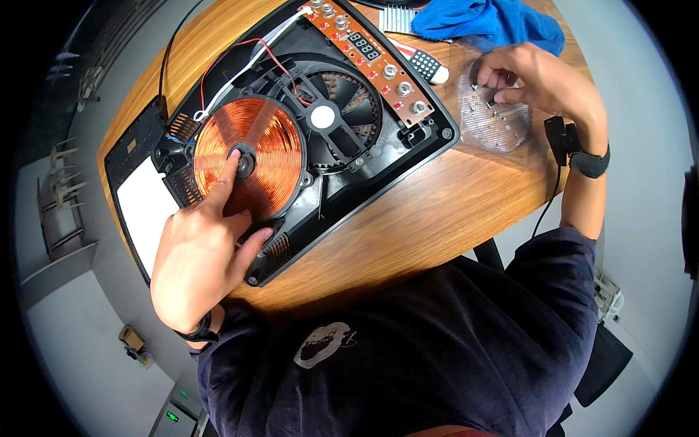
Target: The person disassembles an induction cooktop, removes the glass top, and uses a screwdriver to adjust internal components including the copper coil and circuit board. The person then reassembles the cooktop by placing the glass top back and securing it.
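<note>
The black lower shell of an induction cooker lies opened on the table, its inside facing up. My left hand reaches over its left part, index fingertip on the dark centre of the round copper coil. The thumb stands apart over the shell's near edge, and this hand holds nothing. Over a clear textured plastic dish at the right, my right hand has its fingers curled together. Several tiny parts, perhaps screws, lie in the dish. Anything between those fingertips is too small to make out.
Right of the coil sits a black fan. An orange-brown circuit board with a display and springs crosses the shell's far right. Red and white wires run over it. Beyond lie a remote control, a blue cloth and a finned metal piece.
</note>
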`<state>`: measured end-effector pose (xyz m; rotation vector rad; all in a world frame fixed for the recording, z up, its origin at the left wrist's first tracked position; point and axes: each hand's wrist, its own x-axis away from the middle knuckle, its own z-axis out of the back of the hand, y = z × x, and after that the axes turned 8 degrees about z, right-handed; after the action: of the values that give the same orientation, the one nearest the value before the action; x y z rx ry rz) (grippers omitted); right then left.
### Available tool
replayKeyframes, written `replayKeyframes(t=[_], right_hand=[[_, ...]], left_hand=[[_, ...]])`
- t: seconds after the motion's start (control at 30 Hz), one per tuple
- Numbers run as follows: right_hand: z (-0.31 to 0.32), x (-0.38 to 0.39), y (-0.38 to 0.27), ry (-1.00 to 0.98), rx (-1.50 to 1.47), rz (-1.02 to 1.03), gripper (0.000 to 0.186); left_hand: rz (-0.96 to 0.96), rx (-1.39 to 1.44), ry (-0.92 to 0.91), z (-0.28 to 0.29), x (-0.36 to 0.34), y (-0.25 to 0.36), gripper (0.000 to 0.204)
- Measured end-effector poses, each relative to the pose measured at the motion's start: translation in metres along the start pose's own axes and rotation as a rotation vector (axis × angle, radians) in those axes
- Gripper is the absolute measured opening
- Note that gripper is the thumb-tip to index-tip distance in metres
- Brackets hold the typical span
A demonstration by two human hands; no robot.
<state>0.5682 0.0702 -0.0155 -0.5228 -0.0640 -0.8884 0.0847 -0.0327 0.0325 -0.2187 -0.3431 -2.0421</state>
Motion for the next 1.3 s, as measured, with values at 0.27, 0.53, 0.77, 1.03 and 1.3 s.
replayKeyframes(t=[0.27, 0.53, 0.77, 1.03, 1.3], right_hand=[[-0.007, -0.007, -0.020, -0.151, 0.009, -0.065, 0.030], [-0.021, -0.009, -0.028, -0.065, 0.178, -0.004, 0.019], [0.005, 0.007, -0.023, 0.042, 0.140, -0.022, 0.015], [0.020, 0.006, -0.026, 0.249, -0.055, 0.078, 0.012], [0.018, -0.027, -0.068, 0.304, 0.008, 0.223, 0.017]], left_hand=[[-0.005, 0.033, 0.000, 0.003, -0.006, -0.002, 0.025], [-0.019, 0.035, -0.004, 0.005, -0.007, -0.003, 0.025], [-0.015, 0.079, -0.038, 0.009, -0.003, -0.006, 0.023], [-0.029, 0.106, -0.035, 0.012, 0.002, -0.011, 0.019], [-0.124, 0.155, 0.146, 0.016, -0.001, -0.006, 0.020]])
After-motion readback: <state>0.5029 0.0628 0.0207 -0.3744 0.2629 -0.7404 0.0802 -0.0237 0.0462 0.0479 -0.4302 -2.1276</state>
